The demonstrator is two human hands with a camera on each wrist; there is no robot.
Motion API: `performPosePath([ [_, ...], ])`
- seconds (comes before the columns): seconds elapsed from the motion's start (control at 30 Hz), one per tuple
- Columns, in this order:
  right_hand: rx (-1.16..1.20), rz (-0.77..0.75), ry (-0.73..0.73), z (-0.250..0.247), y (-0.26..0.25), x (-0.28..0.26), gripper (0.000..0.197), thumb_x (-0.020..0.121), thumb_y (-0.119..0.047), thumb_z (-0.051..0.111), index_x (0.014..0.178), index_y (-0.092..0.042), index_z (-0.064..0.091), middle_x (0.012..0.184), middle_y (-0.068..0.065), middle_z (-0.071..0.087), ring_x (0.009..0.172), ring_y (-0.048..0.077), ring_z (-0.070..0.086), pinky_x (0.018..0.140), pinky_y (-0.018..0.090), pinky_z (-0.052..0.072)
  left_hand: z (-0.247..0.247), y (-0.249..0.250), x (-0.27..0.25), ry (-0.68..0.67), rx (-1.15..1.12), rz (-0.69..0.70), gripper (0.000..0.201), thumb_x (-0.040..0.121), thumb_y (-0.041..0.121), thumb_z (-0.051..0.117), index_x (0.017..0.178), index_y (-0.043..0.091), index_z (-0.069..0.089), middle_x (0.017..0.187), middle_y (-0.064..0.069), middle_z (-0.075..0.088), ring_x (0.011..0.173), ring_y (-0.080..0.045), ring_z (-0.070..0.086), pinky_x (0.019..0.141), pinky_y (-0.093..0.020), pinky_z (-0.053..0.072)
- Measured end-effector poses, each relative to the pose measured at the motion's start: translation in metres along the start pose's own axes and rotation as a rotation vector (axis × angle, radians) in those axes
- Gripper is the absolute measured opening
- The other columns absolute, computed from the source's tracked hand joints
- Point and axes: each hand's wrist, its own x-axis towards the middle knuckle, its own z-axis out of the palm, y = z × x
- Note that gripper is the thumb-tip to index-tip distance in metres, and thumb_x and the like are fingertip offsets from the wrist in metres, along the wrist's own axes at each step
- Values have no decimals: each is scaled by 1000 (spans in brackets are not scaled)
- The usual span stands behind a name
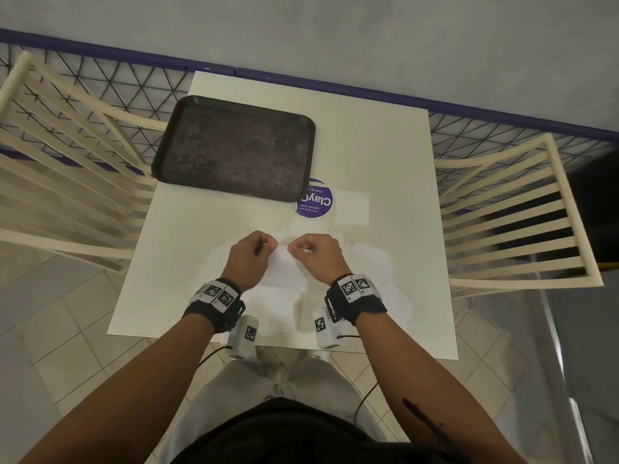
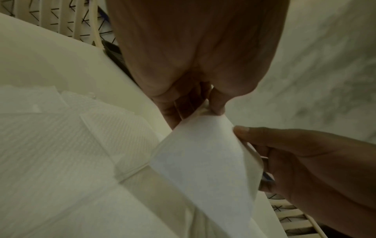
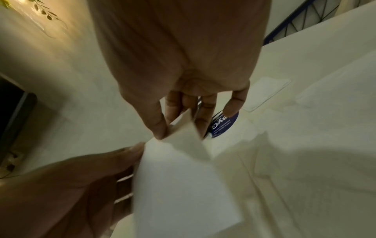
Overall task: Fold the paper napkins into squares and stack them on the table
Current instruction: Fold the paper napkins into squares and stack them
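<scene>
Head view is giving the whole layout: white table [image 1: 385, 155], dark tray [image 1: 234, 149] sitting at far left w/ its near right corner overlapping a purple round sticker [image 1: 316, 200], one folded square napkin [image 1: 351, 207] lying just right of the sticker, and loose unfolded napkins [image 1: 371, 262] spreading under & around both hands near the table's front edge. Cream slatted chairs are flanking the table on both sides.

Wrist views are showing what the head cam can't: the grip itself. Left wrist cam: left hand [image 2: 193, 64] is pinching the top corner of the held napkin [image 2: 203, 153] btwn thumb and curled fingers; right hand [image 2: 305, 161] is coming in from the side, thumb tip on the sheet's edge, fingers behind it. Right wrist cam: right hand [image 3: 183, 64] is pinching the other top corner, thumb in front, index behind, remaining fingers hanging loosely; left hand [image 3: 71, 185] is gripping the sheet's left edge.

The held napkin is hanging lifted off the table, over the loose pile, btwn the two hands. Fold state of the sheet: can't tell.
</scene>
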Motion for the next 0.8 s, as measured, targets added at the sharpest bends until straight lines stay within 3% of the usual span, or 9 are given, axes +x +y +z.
performPosePath([
  [0.1, 99, 47, 21, -14, 6, 1, 6, 87, -33, 74, 86, -28, 77, 82, -6, 74, 79, 13, 68, 82, 34, 56, -2, 1, -1, 42, -30, -14, 10, 103, 22, 56, 100, 16, 64, 91, 9, 67, 80, -6, 59, 68, -12, 40],
  [0.2, 172, 53, 36, -25, 8, -2, 4, 90, -21, 75, 90, -18, 78, 71, -7, 70, 61, 0, 64, 68, 15, 48, 1, 1, -1, 43, -40, -3, 10, 105, 23, 53, 99, 19, 61, 83, 5, 63, 73, -9, 57, 65, -15, 40],
  [0.27, 201, 63, 45, -25, 8, -2, 4, 90, -19, 75, 88, -18, 78, 66, -9, 67, 55, -4, 61, 62, 9, 44, 3, 2, -2, 56, -46, 14, 10, 105, 23, 52, 99, 22, 59, 82, 2, 64, 72, -10, 57, 64, -16, 41],
  [0.47, 348, 135, 70, -19, 1, -6, 6, 92, -25, 73, 91, -19, 74, 80, 1, 73, 62, 11, 65, 67, 21, 50, 9, 5, -2, 99, -43, 45, 9, 106, 21, 48, 102, 22, 55, 82, 0, 65, 71, -15, 58, 64, -26, 45],
  [0.6, 305, 201, -7, -15, -1, -15, 23, 89, -39, 74, 100, -20, 64, 84, 3, 75, 62, 12, 67, 59, 14, 46, 10, 9, 4, 132, -33, 34, 8, 107, 20, 47, 103, 21, 54, 79, 2, 62, 67, -13, 57, 61, -25, 43],
  [0.7, 254, 188, -59, -13, 6, -18, 17, 91, -30, 72, 95, -16, 64, 75, -2, 72, 58, 10, 66, 55, 9, 42, 11, 11, 9, 145, -47, 28, 9, 107, 20, 48, 105, 19, 56, 81, 1, 63, 68, -12, 57, 62, -28, 42],
  [0.8, 252, 160, -56, -20, 13, -13, 15, 93, -26, 71, 94, -13, 64, 69, -5, 68, 54, 7, 62, 56, 7, 43, 13, 14, 13, 129, -87, -27, 14, 107, 26, 49, 113, 17, 57, 89, 0, 65, 74, -10, 58, 64, -24, 44],
])
